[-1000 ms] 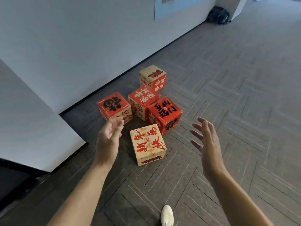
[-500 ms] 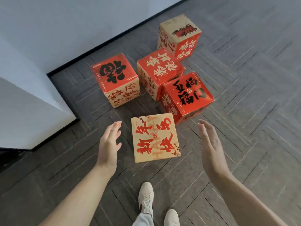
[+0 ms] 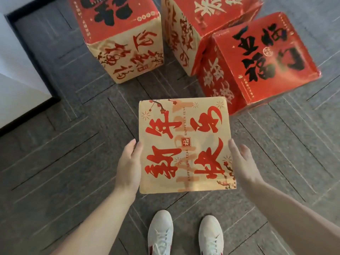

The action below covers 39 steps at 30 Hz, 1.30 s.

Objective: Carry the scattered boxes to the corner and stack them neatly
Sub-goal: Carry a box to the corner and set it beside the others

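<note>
Item: gold square cardboard box with red calligraphy, between the grips. Left grip, right grip: fingers straight, palms flat against opposite sides. Step: pickup for carrying. Next, likely: even squeeze, then lift clear of the red cardboard box just beyond.

Soft even light, perhaps edge-warped

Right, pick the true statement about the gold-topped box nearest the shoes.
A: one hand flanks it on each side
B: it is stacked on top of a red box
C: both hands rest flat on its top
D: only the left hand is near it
A: the left hand lies along the left side of the gold-topped box and the right hand along its right side, with the box's top left bare.
</note>
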Available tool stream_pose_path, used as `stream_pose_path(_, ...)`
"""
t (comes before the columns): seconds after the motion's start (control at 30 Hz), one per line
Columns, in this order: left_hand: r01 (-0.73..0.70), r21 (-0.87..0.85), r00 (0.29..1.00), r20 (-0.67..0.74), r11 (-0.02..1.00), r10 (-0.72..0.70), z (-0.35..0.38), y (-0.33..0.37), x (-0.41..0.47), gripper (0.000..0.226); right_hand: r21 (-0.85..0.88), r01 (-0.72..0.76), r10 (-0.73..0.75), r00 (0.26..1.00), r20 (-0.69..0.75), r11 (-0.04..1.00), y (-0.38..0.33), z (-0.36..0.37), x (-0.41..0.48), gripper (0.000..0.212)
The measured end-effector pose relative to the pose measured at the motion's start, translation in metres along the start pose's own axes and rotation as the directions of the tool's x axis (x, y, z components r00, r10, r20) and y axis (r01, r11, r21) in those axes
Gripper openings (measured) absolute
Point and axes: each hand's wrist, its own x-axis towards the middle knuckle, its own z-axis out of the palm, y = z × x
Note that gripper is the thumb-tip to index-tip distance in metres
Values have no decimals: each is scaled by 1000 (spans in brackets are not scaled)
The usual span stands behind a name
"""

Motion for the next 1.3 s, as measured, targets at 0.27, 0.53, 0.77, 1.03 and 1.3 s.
stream_pose_path(0.27, -4, -49, 997, -73, 999, 0, 9, 11, -18, 37, 137, 68, -72, 997, 27, 988, -6, 1, -14, 79)
stream_pose_path(0.53, -105, -22, 985, -137, 994, 101, -58, 152, -120, 39, 184, 243, -244, 970, -17, 953, -119, -91, -146, 52)
stream_pose_path(0.77, -416, -8, 901, -136, 909, 411, -145, 357, -266, 30, 254, 489, -486, 870, -81, 834, -260, -211, -306, 30)
stream_pose_path(1.03, -667, -76, 716, -340, 741, 609, -216, 490, -457, 24, 424, 695, -728, 676, -112, 580, -371, -326, -477, 41)
stream_pose_path(1.3, -811, -323, 570, -629, 488, 529, -272, 501, -580, 36, 494, 804, -913, 406, -47, 332, -412, -347, -597, 42)
